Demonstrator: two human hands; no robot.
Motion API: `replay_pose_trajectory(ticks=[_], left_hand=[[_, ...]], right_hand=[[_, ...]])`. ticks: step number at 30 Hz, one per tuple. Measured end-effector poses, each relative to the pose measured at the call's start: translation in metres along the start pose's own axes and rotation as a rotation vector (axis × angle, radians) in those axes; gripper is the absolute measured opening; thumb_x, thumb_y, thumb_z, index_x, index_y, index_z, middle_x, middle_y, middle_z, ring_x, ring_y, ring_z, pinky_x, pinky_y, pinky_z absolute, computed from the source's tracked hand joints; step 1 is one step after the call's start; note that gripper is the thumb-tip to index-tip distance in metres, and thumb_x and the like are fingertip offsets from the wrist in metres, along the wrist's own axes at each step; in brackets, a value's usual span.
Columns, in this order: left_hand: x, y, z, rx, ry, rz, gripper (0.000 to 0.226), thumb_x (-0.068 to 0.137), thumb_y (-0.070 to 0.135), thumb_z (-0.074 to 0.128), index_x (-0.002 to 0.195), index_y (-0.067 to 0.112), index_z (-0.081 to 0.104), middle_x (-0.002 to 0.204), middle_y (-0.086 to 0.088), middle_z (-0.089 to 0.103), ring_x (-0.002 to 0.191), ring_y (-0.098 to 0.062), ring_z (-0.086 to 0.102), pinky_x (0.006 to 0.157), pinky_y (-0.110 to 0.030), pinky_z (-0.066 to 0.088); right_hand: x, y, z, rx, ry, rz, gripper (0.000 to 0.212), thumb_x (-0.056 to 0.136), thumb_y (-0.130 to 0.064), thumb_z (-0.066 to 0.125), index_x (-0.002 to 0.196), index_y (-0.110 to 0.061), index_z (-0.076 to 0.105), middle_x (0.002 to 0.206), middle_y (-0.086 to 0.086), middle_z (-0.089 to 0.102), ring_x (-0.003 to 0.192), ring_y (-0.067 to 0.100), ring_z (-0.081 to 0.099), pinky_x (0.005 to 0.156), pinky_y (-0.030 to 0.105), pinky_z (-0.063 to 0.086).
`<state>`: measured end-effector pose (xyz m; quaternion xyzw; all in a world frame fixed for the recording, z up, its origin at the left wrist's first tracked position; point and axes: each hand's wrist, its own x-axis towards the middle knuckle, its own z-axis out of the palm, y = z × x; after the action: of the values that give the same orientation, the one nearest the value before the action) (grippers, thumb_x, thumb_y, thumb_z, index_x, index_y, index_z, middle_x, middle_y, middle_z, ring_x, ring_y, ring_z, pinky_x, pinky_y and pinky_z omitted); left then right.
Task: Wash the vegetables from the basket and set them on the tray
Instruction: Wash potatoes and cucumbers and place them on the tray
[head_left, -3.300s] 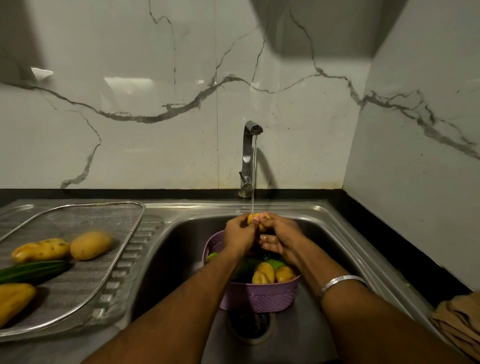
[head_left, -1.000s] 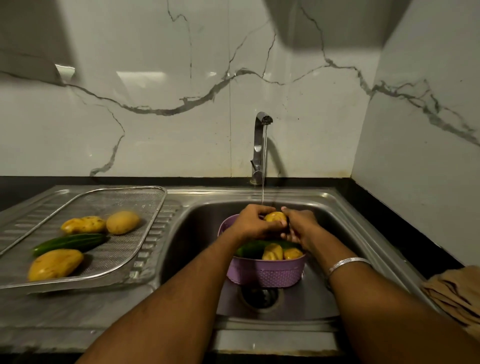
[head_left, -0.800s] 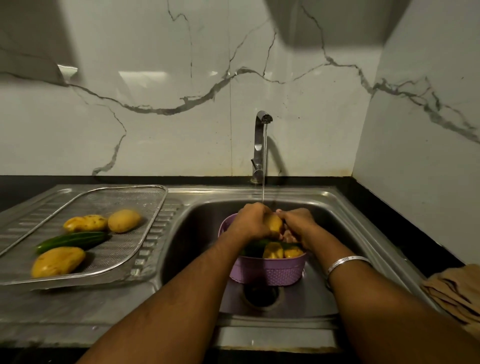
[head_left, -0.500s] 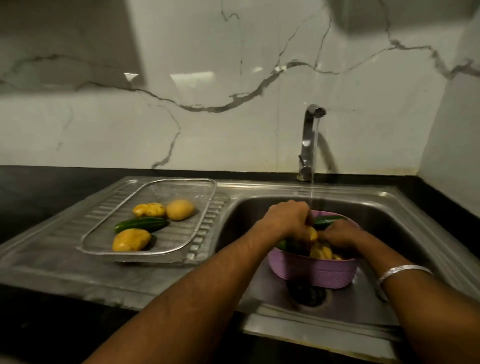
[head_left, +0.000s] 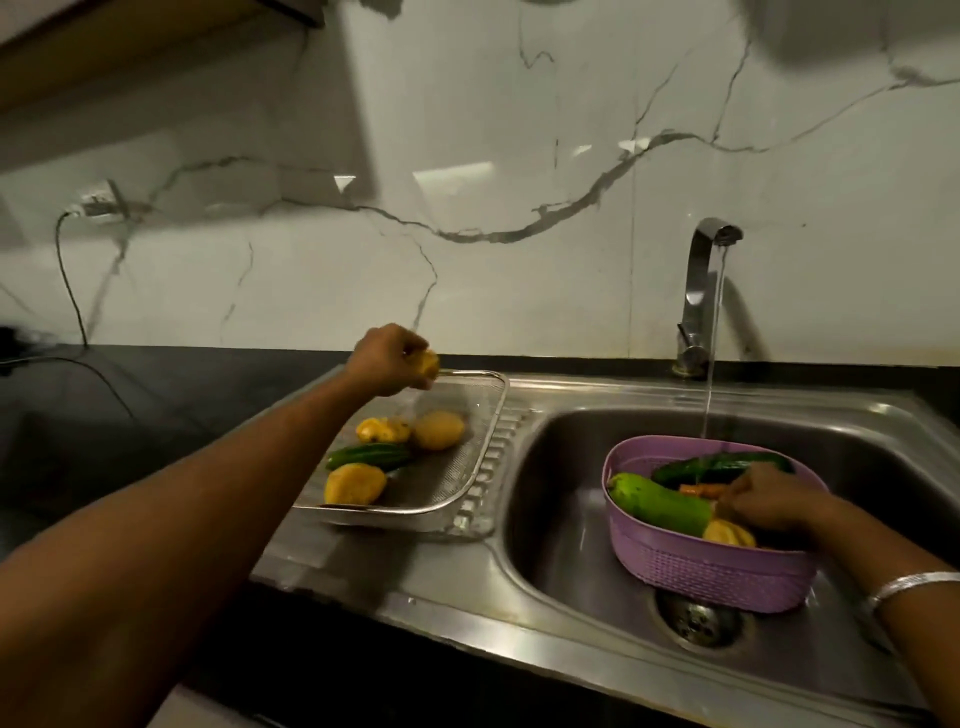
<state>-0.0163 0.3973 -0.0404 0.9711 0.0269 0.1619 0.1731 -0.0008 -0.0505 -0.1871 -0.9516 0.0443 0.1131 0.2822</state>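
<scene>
My left hand (head_left: 387, 361) grips a yellow potato (head_left: 427, 365) above the far end of the mesh tray (head_left: 470, 470) on the drainboard. Three potatoes (head_left: 439, 429) and a dark cucumber (head_left: 370, 455) lie on the tray. The purple basket (head_left: 711, 569) stands in the sink (head_left: 561, 525) under the running tap (head_left: 701, 291). It holds a light green gourd (head_left: 660, 504), a dark cucumber (head_left: 722, 464), a carrot (head_left: 701, 489) and a potato (head_left: 727, 533). My right hand (head_left: 769, 501) reaches into the basket among the vegetables; its fingers are hidden.
The sink drain (head_left: 698, 618) lies just in front of the basket. A black countertop (head_left: 156, 395) stretches to the left, with a cable (head_left: 72, 291) running down from a wall socket. A marble wall backs the sink.
My left hand carried the potato from under the tap leftward to above the tray. My right hand let go of it and dropped into the basket. The view swung left.
</scene>
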Motion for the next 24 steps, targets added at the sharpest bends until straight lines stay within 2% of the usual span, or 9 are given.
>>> replay_pose_trajectory(ticks=[4,8,12,15,19,22,24], left_hand=[[0.006,-0.038,0.017,0.103,-0.111,-0.040,0.069,0.072,0.020,0.090,0.135,0.019,0.062,0.129,-0.006,0.063,0.116,-0.022,0.058,0.093,-0.033,0.052],[0.013,-0.040,0.025,0.131,-0.095,-0.005,0.065,0.070,0.023,0.091,0.130,0.019,0.067,0.126,-0.003,0.065,0.112,-0.019,0.059,0.086,-0.029,0.051],[0.016,-0.038,0.022,0.222,-0.179,0.023,0.062,0.072,0.026,0.089,0.130,0.021,0.067,0.127,-0.004,0.065,0.108,-0.019,0.058,0.085,-0.032,0.052],[0.015,-0.035,0.021,0.233,-0.210,0.016,0.055,0.080,0.030,0.083,0.131,0.019,0.066,0.125,-0.005,0.065,0.104,-0.019,0.061,0.083,-0.033,0.054],[0.011,-0.019,0.014,0.231,-0.097,0.027,0.040,0.090,0.032,0.074,0.127,0.020,0.068,0.121,-0.003,0.070,0.096,-0.012,0.061,0.067,-0.024,0.045],[0.006,0.003,0.004,0.210,0.025,0.079,0.029,0.091,0.036,0.073,0.116,0.023,0.074,0.111,0.003,0.074,0.096,-0.012,0.063,0.074,-0.029,0.049],[0.003,0.025,0.001,0.156,0.034,0.112,0.024,0.090,0.038,0.073,0.110,0.025,0.076,0.103,0.005,0.075,0.095,-0.012,0.065,0.077,-0.032,0.053]], right_hand=[[0.004,0.006,0.002,0.015,-0.025,-0.009,0.012,0.090,-0.016,0.072,0.080,-0.012,0.078,0.095,0.011,0.076,0.093,0.025,0.070,0.089,0.039,0.057],[0.003,0.006,0.000,0.006,-0.038,-0.005,0.013,0.092,-0.016,0.071,0.081,-0.014,0.078,0.094,0.008,0.074,0.090,0.020,0.068,0.081,0.031,0.054],[0.002,0.005,-0.001,0.019,-0.044,-0.002,0.009,0.092,-0.017,0.072,0.087,-0.013,0.078,0.098,0.007,0.073,0.093,0.021,0.068,0.085,0.033,0.054],[0.001,0.004,0.000,0.014,-0.036,-0.011,0.010,0.092,-0.016,0.071,0.086,-0.013,0.078,0.098,0.007,0.073,0.092,0.020,0.067,0.078,0.030,0.054],[0.002,0.004,0.000,0.001,-0.034,-0.011,0.011,0.094,-0.018,0.069,0.089,-0.013,0.077,0.098,0.007,0.072,0.091,0.018,0.067,0.070,0.025,0.051],[0.002,0.002,-0.001,-0.015,-0.039,0.007,0.013,0.094,-0.023,0.070,0.095,-0.013,0.078,0.101,0.007,0.072,0.093,0.018,0.067,0.077,0.028,0.052],[-0.003,-0.002,-0.001,-0.025,-0.042,0.022,0.017,0.093,-0.027,0.071,0.099,-0.012,0.078,0.102,0.008,0.072,0.095,0.018,0.067,0.083,0.030,0.054]])
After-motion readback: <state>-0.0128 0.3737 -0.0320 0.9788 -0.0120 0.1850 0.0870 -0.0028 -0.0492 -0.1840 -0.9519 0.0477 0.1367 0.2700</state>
